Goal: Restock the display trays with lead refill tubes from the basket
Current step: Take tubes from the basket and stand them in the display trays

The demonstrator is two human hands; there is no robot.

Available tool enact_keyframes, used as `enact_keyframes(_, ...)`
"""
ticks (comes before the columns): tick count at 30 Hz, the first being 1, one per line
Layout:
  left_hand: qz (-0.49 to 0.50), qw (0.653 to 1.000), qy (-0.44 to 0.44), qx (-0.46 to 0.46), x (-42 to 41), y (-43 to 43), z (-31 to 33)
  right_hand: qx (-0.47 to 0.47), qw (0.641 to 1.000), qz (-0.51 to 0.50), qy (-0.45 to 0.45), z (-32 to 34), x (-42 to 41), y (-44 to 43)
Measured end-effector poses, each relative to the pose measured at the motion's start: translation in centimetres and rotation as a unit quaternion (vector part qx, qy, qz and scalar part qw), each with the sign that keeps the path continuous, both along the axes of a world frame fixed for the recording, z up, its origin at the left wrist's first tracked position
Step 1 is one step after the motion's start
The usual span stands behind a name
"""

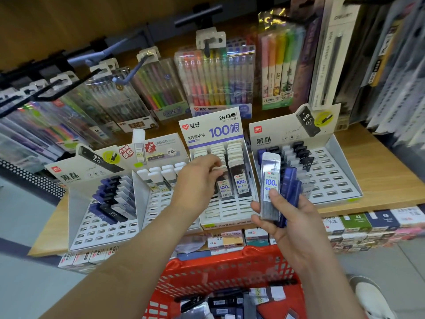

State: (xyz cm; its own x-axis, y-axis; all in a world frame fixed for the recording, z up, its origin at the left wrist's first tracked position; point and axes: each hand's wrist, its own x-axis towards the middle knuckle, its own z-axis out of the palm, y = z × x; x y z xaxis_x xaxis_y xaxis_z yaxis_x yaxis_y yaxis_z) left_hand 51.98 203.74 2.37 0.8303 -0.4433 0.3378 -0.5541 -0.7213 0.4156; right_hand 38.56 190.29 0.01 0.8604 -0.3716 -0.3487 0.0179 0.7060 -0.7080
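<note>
Red plastic mesh forms the basket (230, 270), which is cut off by the lower frame edge, below the middle tray (230, 211). Dark and clear refill tubes (220, 302) are seen inside it, their print mostly too blurred to be read.

The left hand (197, 178) is laid over the left column of that tray with its fingers curled. The fingertips are hidden among the white caps, so it cannot be told whether a tube is pinched. Just right of the tray's front corner, a clear tube (270, 187) marked "100" is gripped upright in the right hand (287, 219). Several dark blue tubes (291, 194) are held behind it, their labels turned away.

On the tray's header card (213, 130), "爱好", "2B 0.7" and "100根" can be read. The tubes standing in its rows (241, 183) also carry "100". The tray to its right (333, 180) is marked "deli", "黑晶" and "HB 0.7". "黑晶" and "HB 0.7" are repeated on the far tray to its left (103, 231). Print on the hanging pen packs (216, 72) behind the tray is mostly unreadable.
</note>
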Motion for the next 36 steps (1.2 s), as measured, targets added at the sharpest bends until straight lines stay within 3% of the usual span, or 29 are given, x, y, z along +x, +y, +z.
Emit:
enact_keyframes(6,-0.007,0.999,-0.037,0.018,0.7,0.2,0.1,-0.065,0.997,0.016,0.028,0.3,0.2,0.4)
enact_keyframes(9,0.028,1.000,0.005,-0.010,0.1,0.2,1.0,-0.097,0.994,0.033,0.031,0.4,0.3,0.6)
enact_keyframes(11,0.026,0.978,0.164,-0.130,-1.2,0.1,2.2,-0.112,0.992,0.061,0.023,0.5,0.2,0.7)
enact_keyframes(13,0.004,0.893,0.364,-0.263,-2.6,0.1,3.4,-0.122,0.989,0.086,0.012,0.5,0.1,0.7)
enact_keyframes(14,-0.008,0.868,0.410,-0.281,-3.0,0.5,3.8,-0.128,0.987,0.100,0.007,0.5,0.1,0.7)
enact_keyframes(16,-0.014,0.855,0.439,-0.277,-3.3,1.4,4.3,-0.142,0.983,0.119,0.002,0.5,0.1,1.0)
enact_keyframes(20,0.020,0.879,0.386,-0.278,-2.8,3.1,5.4,-0.178,0.981,0.078,0.027,0.3,0.6,1.4)
enact_keyframes(22,0.056,0.929,0.278,-0.239,-1.8,4.4,5.9,-0.155,0.986,0.051,0.038,-0.1,0.9,1.3)
enact_keyframes(25,0.054,0.991,0.096,-0.082,-0.4,5.7,6.1,-0.106,0.993,0.022,0.052,-0.7,1.1,1.0)
enact_keyframes(28,0.014,0.999,0.035,0.028,-0.4,5.5,5.1,-0.082,0.995,0.014,0.051,-0.9,1.3,1.1)
enact_keyframes(36,-0.022,0.995,0.014,0.097,-0.2,4.3,1.7,-0.104,0.994,0.034,0.026,-1.3,1.1,1.4)
